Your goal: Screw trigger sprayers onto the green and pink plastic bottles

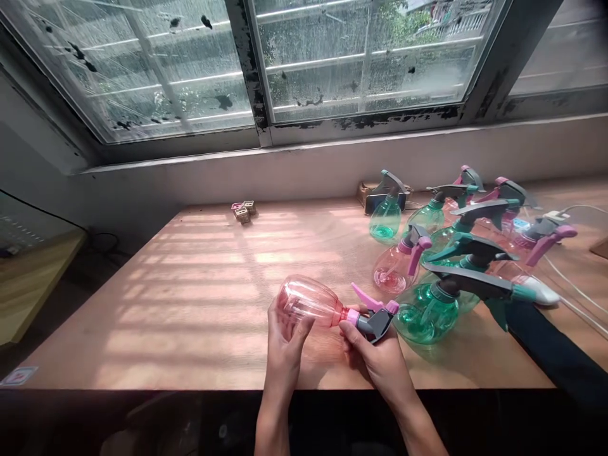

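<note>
Big grimy window (332, 57) up top, wood table (204, 285) below w/ sun stripes. On its right side, a bunch of green & pink spray bottles (456, 253), some upright, some tipped. Pink bottle (311, 303) is held sideways near the front edge, centre: left hand (285, 335) curled round its body, right hand (375, 361) pinched on the grey sprayer (375, 322). Small blocks (244, 211) sit far back.

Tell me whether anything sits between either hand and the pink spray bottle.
Nothing visible does. The left hand wraps the pink spray bottle at its body, and the right hand holds its grey trigger head. The nearest other thing, a green spray bottle, lies to the right of the head, outside both grasps.
</note>
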### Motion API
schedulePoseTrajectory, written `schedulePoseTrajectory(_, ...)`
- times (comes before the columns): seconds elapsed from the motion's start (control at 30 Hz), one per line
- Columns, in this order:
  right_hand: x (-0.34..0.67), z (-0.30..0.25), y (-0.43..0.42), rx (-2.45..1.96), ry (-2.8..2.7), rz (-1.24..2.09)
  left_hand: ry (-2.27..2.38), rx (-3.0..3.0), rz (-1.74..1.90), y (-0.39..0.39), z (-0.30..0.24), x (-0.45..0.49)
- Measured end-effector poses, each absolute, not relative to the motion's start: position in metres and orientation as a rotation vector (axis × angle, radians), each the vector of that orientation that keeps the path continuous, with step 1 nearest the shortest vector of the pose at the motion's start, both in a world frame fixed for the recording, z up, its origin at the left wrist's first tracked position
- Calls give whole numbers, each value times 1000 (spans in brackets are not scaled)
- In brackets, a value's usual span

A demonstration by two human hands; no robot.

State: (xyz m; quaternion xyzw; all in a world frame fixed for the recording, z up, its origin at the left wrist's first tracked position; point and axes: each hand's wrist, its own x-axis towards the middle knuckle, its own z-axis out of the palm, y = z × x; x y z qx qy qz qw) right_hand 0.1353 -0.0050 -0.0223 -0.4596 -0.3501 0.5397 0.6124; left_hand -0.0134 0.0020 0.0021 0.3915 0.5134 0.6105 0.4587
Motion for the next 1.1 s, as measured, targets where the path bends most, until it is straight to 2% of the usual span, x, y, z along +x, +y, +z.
schedulePoseTrajectory(0.43, 138, -20, 0, -988, -798, 1165, 1154, 1152, 1449, 9, -17, -23)
schedulePoseTrajectory(0.53, 138, -23, -3, -1035, -831, 1204, 1173, 1116, 1491, 7, -14, -19)
schedulePoseTrajectory(0.7, 135, -22, -7, -1141, -932, 1062, 1270, 949, 1589, 6, -9, -15)
schedulePoseTrajectory(1.1, 139, -25, -1, -959, -800, 1222, 1152, 970, 1546, 4, -6, -15)
